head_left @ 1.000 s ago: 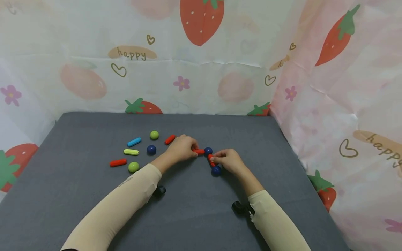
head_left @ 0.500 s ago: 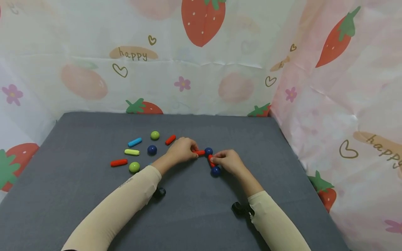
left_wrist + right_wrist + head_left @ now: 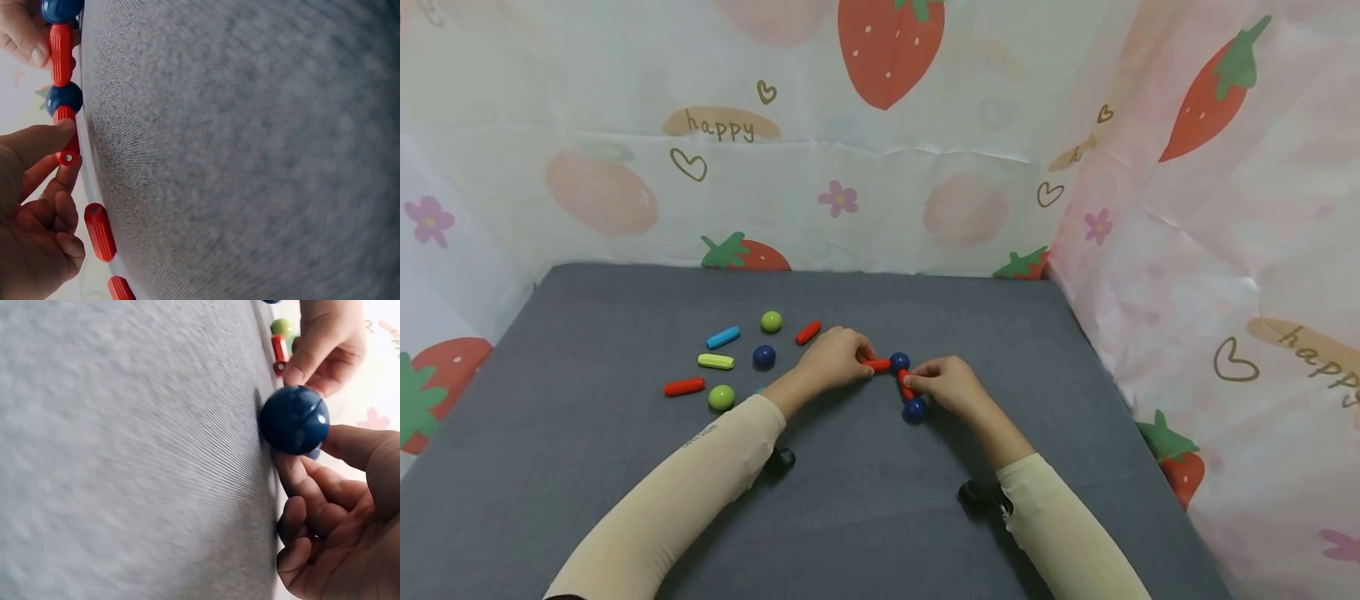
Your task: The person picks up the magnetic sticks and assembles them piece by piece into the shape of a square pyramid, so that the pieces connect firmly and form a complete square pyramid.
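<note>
Two red grooved rods and two dark blue balls form a bent chain on the grey table. My left hand (image 3: 835, 358) pinches the first red rod (image 3: 67, 150) between thumb and fingers, near its free end, where a small round spot shows. That rod's other end meets a blue ball (image 3: 64, 99). Beyond this ball, my right hand (image 3: 951, 385) grips the second red rod (image 3: 61, 55) with thumb and fingertips. The other blue ball (image 3: 914, 410) caps that rod's near end; in the right wrist view this ball (image 3: 295, 420) covers much of the rod behind it.
Left of the hands lie green balls (image 3: 771, 322) (image 3: 722, 397), a loose blue ball (image 3: 764, 357), a light blue rod (image 3: 722, 337), a yellow-green rod (image 3: 716, 361) and red rods (image 3: 808, 332) (image 3: 683, 387). A bit of blue peeks out by the left wrist. Printed cloth walls border the table (image 3: 865, 517).
</note>
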